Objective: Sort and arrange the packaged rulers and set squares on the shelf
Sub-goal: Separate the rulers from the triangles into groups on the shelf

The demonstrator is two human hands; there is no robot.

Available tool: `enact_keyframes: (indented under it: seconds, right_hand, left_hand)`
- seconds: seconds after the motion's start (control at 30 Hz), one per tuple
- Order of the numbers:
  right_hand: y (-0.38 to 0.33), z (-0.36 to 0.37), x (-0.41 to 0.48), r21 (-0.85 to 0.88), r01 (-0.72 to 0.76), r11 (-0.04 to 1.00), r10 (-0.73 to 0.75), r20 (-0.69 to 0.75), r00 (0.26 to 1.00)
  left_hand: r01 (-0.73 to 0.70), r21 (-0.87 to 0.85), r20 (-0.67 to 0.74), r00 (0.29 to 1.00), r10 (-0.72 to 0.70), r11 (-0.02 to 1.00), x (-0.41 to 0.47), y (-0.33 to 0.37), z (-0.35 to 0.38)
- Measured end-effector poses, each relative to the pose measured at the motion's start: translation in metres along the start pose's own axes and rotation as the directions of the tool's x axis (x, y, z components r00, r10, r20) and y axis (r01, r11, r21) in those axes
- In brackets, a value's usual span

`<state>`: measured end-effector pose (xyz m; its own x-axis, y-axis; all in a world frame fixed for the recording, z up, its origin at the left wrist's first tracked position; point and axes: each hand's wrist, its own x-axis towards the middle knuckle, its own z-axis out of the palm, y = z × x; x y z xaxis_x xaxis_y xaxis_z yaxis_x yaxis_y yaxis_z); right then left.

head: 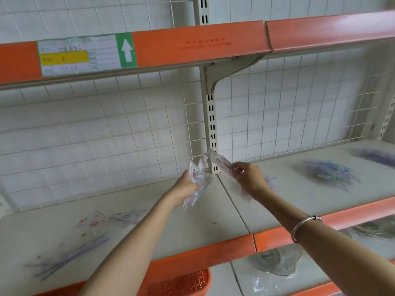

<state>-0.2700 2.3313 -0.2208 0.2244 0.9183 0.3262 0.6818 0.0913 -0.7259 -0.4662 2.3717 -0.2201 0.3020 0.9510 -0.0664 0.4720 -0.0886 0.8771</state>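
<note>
My left hand (185,186) grips a bundle of clear packaged set squares (198,180), held upright above the middle shelf (192,223). My right hand (250,178) pinches one clear packaged ruler (218,161) that points up-left toward the bundle. More packaged rulers lie flat on the shelf: a purple one (70,257) at the front left, a pink and blue group (113,218) behind it, a blurred heap (329,174) on the right section, and another (376,155) at the far right.
An upper shelf (192,45) with an orange edge and a paper label (79,55) hangs overhead. A slotted upright post (211,124) stands behind my hands against wire grid backing. Below, an orange perforated basket (181,285) and a metal mesh item (275,263) sit on the lower shelf.
</note>
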Motion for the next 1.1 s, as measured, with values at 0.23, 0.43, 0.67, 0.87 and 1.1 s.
enact_keyframes:
  seconds: [0.23, 0.43, 0.67, 0.87, 1.1]
  right_hand:
    - [0.065, -0.072, 0.019, 0.1, -0.127, 0.987, 0.134, -0.067, 0.989]
    - [0.131, -0.146, 0.046, 0.198, -0.215, 0.956, 0.232, -0.067, 0.97]
    - [0.203, -0.225, 0.082, 0.101, -0.203, 0.974, 0.212, -0.086, 0.974]
    - [0.259, -0.282, 0.101, -0.061, -0.197, 0.979, 0.188, -0.126, 0.974]
    - [0.325, -0.333, 0.121, -0.21, -0.259, 0.943, 0.225, -0.175, 0.959]
  left_hand:
    - [-0.058, -0.037, 0.0, 0.998, 0.058, 0.998, 0.036, 0.057, 0.083]
    - [-0.047, 0.053, 0.038, 0.998, 0.046, 0.997, 0.076, 0.109, 0.16]
    - [-0.113, 0.033, 0.095, 0.989, 0.109, 0.993, 0.114, 0.171, 0.251]
    - [-0.122, 0.041, 0.107, 0.987, 0.117, 0.992, 0.14, 0.208, 0.312]
    - [-0.095, 0.057, 0.099, 0.991, 0.089, 0.994, 0.168, 0.232, 0.361]
